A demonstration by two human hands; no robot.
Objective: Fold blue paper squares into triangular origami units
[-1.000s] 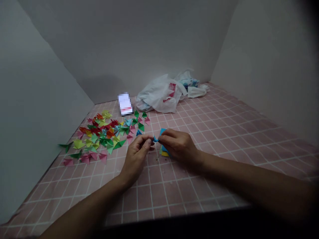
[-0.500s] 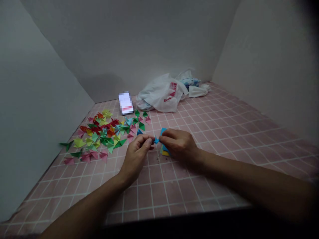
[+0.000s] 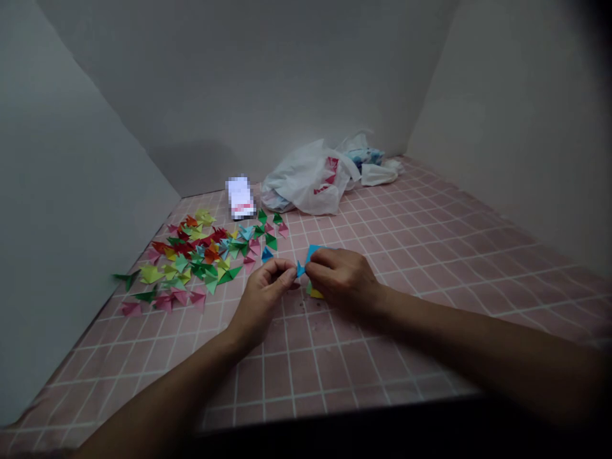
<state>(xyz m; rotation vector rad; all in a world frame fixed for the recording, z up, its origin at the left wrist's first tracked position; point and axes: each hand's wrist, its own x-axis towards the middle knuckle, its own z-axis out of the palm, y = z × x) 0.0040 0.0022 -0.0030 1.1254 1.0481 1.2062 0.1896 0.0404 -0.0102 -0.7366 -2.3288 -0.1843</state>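
A small blue folded-paper crane [image 3: 300,269] is pinched between my two hands, just above the table. My left hand [image 3: 264,294] is closed, thumb and forefinger gripping the crane's left side. From the other side, my right hand [image 3: 347,280] holds its right end between closed fingertips, which hide part of it. Partly under my right hand lies a stack of coloured paper squares, with a blue sheet [image 3: 315,249] at the back and a yellow sheet [image 3: 316,294] at the front. Another blue paper crane [image 3: 267,254] rests behind my left hand.
Many folded paper cranes [image 3: 196,269] in green, pink, red and yellow spread over the left of the pink checked tablecloth [image 3: 306,370]. Behind them stands a lit phone [image 3: 241,197]. A white plastic bag [image 3: 306,182] lies at the back, and pale walls enclose three sides.
My fingers have shifted slightly on the blue paper crane, and my right fingers are curled a little more over its end. The other things stay in place.
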